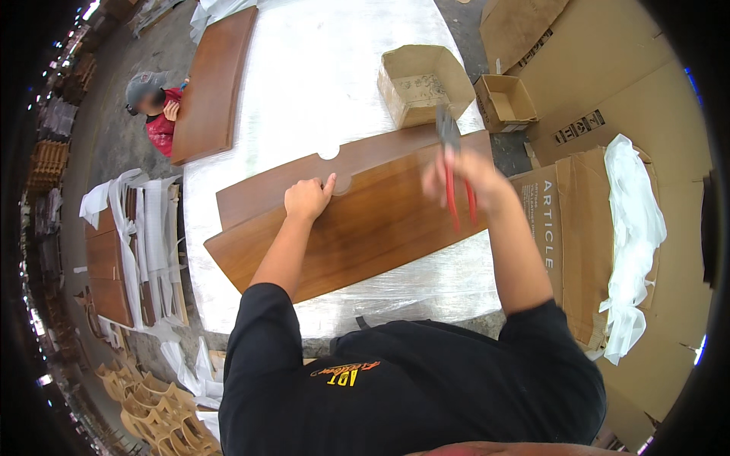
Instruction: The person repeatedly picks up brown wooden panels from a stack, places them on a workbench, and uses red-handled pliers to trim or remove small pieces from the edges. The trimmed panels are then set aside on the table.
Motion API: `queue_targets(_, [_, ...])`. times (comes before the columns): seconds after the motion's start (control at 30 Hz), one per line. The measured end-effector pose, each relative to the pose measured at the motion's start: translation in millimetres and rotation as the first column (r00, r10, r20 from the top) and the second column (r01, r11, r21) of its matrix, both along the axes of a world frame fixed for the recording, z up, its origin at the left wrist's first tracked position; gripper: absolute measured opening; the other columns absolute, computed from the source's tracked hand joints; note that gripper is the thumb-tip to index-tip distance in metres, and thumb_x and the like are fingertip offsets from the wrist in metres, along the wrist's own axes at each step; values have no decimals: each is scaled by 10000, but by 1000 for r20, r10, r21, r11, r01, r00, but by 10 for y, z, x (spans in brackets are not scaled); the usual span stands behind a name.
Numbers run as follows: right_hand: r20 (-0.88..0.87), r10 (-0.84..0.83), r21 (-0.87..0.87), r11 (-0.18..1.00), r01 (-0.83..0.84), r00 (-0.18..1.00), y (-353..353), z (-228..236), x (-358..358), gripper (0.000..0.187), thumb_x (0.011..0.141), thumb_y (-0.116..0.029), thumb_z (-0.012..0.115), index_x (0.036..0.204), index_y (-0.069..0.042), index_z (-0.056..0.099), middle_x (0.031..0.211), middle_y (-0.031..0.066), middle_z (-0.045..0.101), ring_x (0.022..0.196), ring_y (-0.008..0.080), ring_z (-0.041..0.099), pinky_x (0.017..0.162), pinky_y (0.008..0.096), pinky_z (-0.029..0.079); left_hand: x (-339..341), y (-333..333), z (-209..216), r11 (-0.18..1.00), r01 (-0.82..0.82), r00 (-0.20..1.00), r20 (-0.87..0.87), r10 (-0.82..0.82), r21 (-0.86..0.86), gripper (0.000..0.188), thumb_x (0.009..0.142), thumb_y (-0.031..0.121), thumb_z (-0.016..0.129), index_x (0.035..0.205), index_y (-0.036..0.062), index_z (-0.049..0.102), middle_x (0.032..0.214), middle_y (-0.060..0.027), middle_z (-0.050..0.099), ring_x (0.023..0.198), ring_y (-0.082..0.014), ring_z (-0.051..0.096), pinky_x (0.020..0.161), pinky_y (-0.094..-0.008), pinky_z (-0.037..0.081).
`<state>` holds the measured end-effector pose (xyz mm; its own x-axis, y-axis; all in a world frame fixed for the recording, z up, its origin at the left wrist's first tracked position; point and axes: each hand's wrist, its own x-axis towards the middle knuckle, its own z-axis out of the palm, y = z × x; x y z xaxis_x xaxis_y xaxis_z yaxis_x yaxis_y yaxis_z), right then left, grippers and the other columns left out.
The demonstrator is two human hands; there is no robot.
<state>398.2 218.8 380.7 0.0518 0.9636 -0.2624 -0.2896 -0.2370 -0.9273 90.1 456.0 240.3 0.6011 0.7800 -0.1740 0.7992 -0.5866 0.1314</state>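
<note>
Two brown wooden panels lie overlapping on the plastic-wrapped white table [304, 83]. The near panel [357, 235] partly covers the far panel [266, 182], and each has a rounded notch in its far edge. My left hand [306, 199] is closed over the near panel's far edge, its thumb beside the notch. Above the right part of the panels, my right hand [483, 182] grips pliers [449, 133] with red handles, jaws pointing away from me. Hand and pliers are slightly blurred, and the jaws overlap the front of an open cardboard box [391, 110] holding small dark bits.
Another wooden panel [217, 83] lies at the table's far left, with a person [160, 114] in red touching it. Wrapped boards [114, 266] are stacked at left. Right of the table are a smaller open box [517, 110], large cartons [578, 220] and white wrapping [631, 251].
</note>
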Motion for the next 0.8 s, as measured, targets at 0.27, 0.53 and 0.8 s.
queue_targets(0.27, [359, 766, -738, 583, -340, 534, -1302, -1602, -829, 470, 949, -527, 729, 987, -59, 690, 863, 193, 720, 859, 331, 729, 766, 500, 554, 690, 841, -652, 996, -44, 995, 96, 36, 83, 612, 1038, 577, 521, 791, 71, 761, 813, -183, 750, 801, -395, 729, 742, -504, 583])
queue_targets(0.53, [849, 207, -266, 962, 55, 486, -1689, -2217, -786, 345, 865, -164, 798, 1168, -64, 667, 1159, 180, 663, 1130, 393, 610, 1011, 501, 479, -172, -154, -174, 879, -433, 802, 359, 477, -200, 463, 1049, 366, 611, 782, -5, 689, 709, -214, 667, 673, -456, 628, 657, -533, 497])
queue_targets(0.8, [994, -14, -66, 727, 684, 111, -767, -2397, 1170, 837, 842, -497, 850, 1415, 43, 564, 1310, 277, 594, 1248, 456, 565, 1064, 527, 467, -1167, -1891, -1350, -351, 40, -55, -353, 934, -936, 988, 977, 686, 618, 1539, -84, 355, 1445, -311, 565, 1267, -445, 628, 1068, -569, 533])
